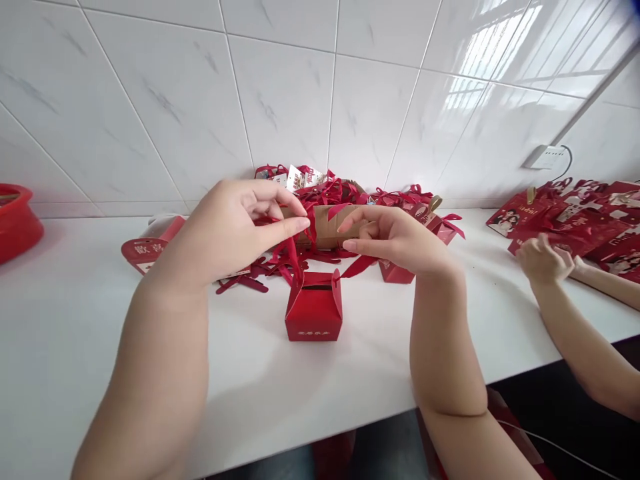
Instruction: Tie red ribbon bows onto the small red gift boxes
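Note:
A small red gift box point(314, 317) with gold lettering stands upright on the white table in front of me. Red ribbon point(293, 257) rises from both sides of its folded top. Above the box's left side, my left hand point(245, 227) pinches the ribbon between thumb and forefinger. My right hand point(387, 237) hovers above and right of the box, fingers curled, thumb and forefinger tips slightly apart. A ribbon tail point(357, 267) runs from the box up into the right hand, where the curled fingers hide its end.
Behind the box lies a pile of red ribbons and tags point(325, 190) around a brown cardboard piece point(330, 230). A red basin point(17, 223) is at far left. Red gift bags point(575, 220) lie at right, near another person's hand point(543, 260). A white socket point(545, 157) hangs on the wall.

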Available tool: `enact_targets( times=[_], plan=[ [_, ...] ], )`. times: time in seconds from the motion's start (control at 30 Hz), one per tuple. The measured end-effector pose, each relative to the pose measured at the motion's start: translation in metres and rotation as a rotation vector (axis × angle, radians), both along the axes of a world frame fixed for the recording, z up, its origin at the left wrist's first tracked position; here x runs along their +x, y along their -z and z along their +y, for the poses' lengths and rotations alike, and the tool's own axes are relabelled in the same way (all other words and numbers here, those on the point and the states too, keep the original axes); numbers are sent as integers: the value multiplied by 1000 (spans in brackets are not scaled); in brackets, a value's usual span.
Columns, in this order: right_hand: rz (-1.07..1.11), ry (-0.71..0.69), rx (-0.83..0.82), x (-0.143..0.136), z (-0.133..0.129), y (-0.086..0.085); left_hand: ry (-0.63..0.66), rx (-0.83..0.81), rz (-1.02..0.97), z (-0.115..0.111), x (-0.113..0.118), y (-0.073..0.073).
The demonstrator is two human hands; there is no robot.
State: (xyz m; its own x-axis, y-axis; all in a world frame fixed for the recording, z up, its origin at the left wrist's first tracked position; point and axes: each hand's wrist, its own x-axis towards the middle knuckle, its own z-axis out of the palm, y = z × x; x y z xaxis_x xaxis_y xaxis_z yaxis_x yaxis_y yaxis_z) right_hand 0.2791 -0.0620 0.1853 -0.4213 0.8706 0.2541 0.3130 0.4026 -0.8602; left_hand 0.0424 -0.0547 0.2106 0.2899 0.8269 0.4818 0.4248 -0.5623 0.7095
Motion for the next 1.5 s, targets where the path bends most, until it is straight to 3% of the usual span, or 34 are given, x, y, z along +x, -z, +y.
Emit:
enact_targets(
  times=[0.17, 0.37, 0.53, 0.73, 0.83, 1.0, 1.2, 1.4, 1.5],
  plan=[
    [87, -87, -73, 13, 2, -3, 50, -133, -225, -4, 1, 2],
    [181, -89, -62, 30, 6, 3, 200, -74, -403, 0, -6, 0],
    [183, -53, -71, 27, 8, 6, 334, -94, -534, 2, -9, -2],
    [206, -143, -2, 21, 16, 14, 503, -113, -572, 8, -4, 1],
    [252, -136, 40, 19, 24, 19, 462, -80, -542, 6, 1, 1],
    [369, -13, 88, 7, 27, 17, 345, 1, -531, 4, 10, 1],
    [470, 12, 15, -19, 17, 15, 285, 210, -826, 13, 31, 11],
    [539, 67, 101, -46, 7, 17, 342, 309, -754, 13, 43, 20],
    [554, 105, 154, -49, 3, 15, 376, 283, -723, 15, 43, 21]
  ],
)
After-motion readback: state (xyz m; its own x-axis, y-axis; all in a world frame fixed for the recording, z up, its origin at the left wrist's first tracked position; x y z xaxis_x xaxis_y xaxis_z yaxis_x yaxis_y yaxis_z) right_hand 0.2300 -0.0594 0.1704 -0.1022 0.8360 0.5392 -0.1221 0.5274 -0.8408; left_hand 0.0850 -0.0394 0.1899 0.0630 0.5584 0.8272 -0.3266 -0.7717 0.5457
